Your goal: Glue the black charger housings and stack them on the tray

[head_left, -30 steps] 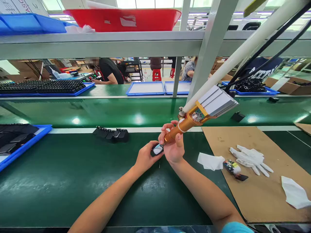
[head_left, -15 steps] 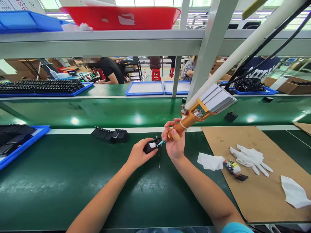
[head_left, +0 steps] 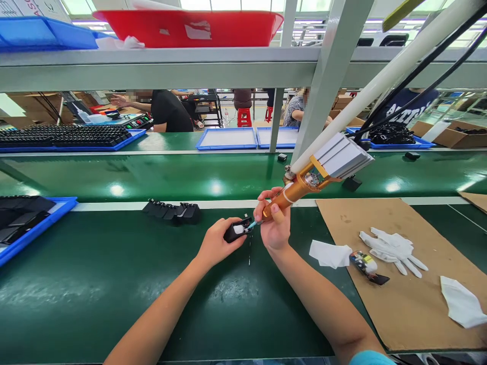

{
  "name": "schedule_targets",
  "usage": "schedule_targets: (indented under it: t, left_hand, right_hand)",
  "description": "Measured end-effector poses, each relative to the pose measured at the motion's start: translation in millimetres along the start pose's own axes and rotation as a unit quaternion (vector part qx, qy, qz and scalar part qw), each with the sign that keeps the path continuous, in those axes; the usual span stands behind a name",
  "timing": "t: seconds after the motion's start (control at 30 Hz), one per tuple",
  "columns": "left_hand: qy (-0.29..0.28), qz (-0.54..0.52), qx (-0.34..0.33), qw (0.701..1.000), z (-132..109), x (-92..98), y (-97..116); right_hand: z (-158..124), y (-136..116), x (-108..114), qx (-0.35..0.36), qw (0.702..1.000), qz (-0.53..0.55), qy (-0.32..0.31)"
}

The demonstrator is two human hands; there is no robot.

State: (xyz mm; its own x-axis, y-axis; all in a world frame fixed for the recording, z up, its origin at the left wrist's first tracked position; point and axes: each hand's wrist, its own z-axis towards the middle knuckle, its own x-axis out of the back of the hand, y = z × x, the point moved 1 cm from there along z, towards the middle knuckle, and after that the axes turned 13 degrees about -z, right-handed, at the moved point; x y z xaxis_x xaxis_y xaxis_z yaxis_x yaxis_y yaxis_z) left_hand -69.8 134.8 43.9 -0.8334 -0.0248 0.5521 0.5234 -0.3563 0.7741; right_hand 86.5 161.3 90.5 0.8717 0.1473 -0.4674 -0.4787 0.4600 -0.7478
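Over the green table, my left hand (head_left: 217, 242) is closed around a small black housing (head_left: 233, 232) with a white part inside. My right hand (head_left: 274, 223) grips an orange metal dispenser (head_left: 291, 194) that hangs at the end of a white tube. The dispenser's thin light-blue nozzle (head_left: 252, 224) points down to the left and reaches the open end of the housing. Whether the tip touches the inside is too small to tell. A row of black housings (head_left: 172, 212) stands beyond my left hand, by the white strip.
Cardboard (head_left: 414, 304) on the right bears white gloves (head_left: 393, 247) and a small circuit assembly (head_left: 368, 266). A blue tray (head_left: 64, 215) of black parts lies left. Beyond is a green conveyor (head_left: 171, 175) with loose black pieces; people sit behind it. A shelf beam (head_left: 160, 75) crosses above.
My hands and the dispenser have barely moved. Black pieces on the conveyor have shifted left. The person in black at the back has an arm stretched out to the left.
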Motion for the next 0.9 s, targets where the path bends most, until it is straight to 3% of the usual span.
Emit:
schedule_targets:
  t: [0.27,0.43,0.9]
  left_hand:
    - [-0.017,0.001,0.033,0.999,0.2,-12.8,-4.9]
    - [-0.013,-0.008,0.010,1.000,-2.0,-20.3,-4.0]
    - [0.001,0.001,-0.006,1.000,-4.8,-20.5,3.2]
  right_hand:
    - [-3.1,-1.5,-2.7,0.004,1.000,0.022,-0.009]
    - [-4.6,-4.4,-5.8,-0.003,1.000,0.025,-0.006]
    - [-8.6,-6.6,-7.9,-0.026,1.000,0.003,-0.008]
